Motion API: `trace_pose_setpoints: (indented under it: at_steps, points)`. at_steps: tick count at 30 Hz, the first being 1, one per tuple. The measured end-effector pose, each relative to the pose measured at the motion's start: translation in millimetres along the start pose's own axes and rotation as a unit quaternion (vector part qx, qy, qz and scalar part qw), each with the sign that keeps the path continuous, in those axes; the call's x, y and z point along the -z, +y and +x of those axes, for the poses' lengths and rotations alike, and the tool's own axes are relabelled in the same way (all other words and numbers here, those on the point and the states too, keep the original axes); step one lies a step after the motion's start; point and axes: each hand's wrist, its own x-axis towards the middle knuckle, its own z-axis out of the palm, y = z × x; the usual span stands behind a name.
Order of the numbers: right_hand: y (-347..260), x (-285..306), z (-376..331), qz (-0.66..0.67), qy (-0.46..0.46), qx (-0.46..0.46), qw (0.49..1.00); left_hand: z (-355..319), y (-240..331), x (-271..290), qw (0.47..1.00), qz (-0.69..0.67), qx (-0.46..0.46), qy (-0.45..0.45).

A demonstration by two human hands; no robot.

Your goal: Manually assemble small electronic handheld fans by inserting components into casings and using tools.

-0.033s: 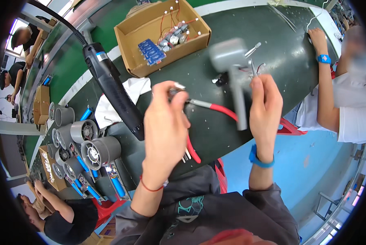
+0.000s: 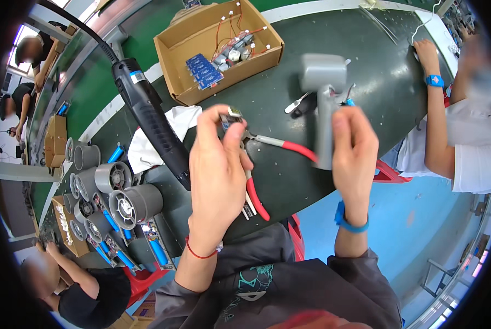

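Dark surface [image 2: 377, 55]: grey housing [image 2: 324, 74] has shifted toward my right grip [image 2: 355, 148], can't tell if held, likely mid-handling; left grip [image 2: 219, 164] pinches small part [image 2: 234, 112].

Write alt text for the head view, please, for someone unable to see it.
First-person view: the left hand's grip pinches a small part over a dark green table, the right hand's grip close beside a grey hammer-shaped housing. Red-handled pliers lie between; a cardboard box with blue circuit boards sits beyond.
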Motion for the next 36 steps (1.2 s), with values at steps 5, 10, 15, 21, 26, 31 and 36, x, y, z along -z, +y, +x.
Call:
trace_pose_setpoints:
  at_steps: [5,10,15,21,26,31,36]
  points:
    - [-3,-15,1,-0.004,-0.060,0.043,0.997,3,3,-14,0.995,-0.031,-0.088,-0.028]
    - [-3,-13,-1,0.005,-0.090,0.030,0.995,6,-8,-16,0.995,0.039,-0.083,-0.044]
    - [-10,26,-11,-0.135,-0.028,0.104,0.985,3,-4,-16,0.991,0.053,-0.123,-0.027]
    - [-3,66,4,-0.214,0.086,0.149,0.962,-1,9,-11,0.989,0.094,-0.110,0.020]
    - [44,61,27,-0.223,0.066,0.080,0.969,7,7,-23,0.978,0.030,-0.193,0.071]
    - [61,39,26,-0.040,0.217,0.107,0.969,24,15,-52,0.967,0.162,-0.179,0.076]
    - [67,40,33,-0.042,0.237,0.113,0.964,43,7,-60,0.940,0.293,-0.153,0.088]
